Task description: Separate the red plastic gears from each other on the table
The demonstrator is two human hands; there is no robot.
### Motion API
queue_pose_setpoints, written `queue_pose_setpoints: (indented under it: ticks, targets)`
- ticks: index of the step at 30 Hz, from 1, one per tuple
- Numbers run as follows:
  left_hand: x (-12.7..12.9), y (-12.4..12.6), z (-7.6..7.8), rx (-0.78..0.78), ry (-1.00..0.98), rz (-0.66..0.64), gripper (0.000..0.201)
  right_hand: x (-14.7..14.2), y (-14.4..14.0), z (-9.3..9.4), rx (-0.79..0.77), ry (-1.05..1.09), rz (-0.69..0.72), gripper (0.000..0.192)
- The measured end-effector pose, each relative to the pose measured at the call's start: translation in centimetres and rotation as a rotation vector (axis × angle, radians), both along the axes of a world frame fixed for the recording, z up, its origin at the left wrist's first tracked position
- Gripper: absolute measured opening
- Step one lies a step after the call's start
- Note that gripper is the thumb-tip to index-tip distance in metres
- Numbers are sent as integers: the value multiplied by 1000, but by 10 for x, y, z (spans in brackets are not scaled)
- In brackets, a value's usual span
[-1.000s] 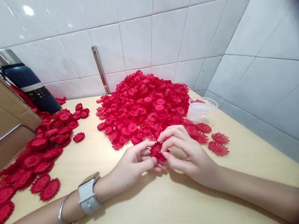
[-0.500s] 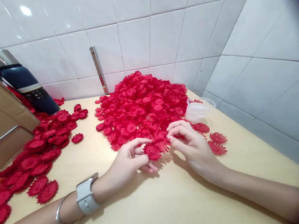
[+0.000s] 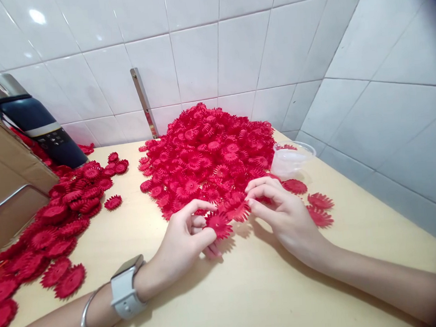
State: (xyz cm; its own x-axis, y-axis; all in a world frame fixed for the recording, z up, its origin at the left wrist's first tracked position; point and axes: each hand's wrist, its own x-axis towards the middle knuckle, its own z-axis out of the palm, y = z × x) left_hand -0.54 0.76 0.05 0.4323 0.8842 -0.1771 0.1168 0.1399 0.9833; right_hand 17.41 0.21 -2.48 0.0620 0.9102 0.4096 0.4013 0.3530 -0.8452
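Left hand (image 3: 183, 235): pinched a red flower piece (image 3: 218, 224) between thumb and fingers, just above the table (image 3: 249, 291).
Right hand (image 3: 287, 216): fingertips closed on a second flower piece (image 3: 239, 211), apparently touching the first.
Big pile (image 3: 210, 154): red pieces heaped behind the hands.
Plastic cup (image 3: 291, 159): lay beside the pile's right edge.
Side heap (image 3: 64, 214): spread at left, near a dark bottle (image 3: 42, 128).

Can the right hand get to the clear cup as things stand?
Probably yes. The right hand holds a red flower, but the cup sits just beyond it with only flat flowers between.
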Motion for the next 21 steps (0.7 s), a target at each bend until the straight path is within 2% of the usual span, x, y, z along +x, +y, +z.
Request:
queue_pose_setpoints:
  ticks: [7,13,15,18,19,21]
  targets:
    - [-4,0,-1,39,14,59,33,7,7,0,-14,57,-134,11]
    - [-1,5,-3,13,-15,69,30,2,2,3,115,-53,-142,12]
    - [0,4,-2,8,-38,27,28,-1,-3,5,237,-147,-49,15]
    - [0,2,-1,-17,-76,-41,29,-5,-9,7,401,-322,242,18]
    - [0,1,-1,-24,-85,-62,30,-6,-10,8,407,-367,317,18]
    - [-1,0,-2,-34,-99,-102,34,-7,-10,9,357,-399,378,15]
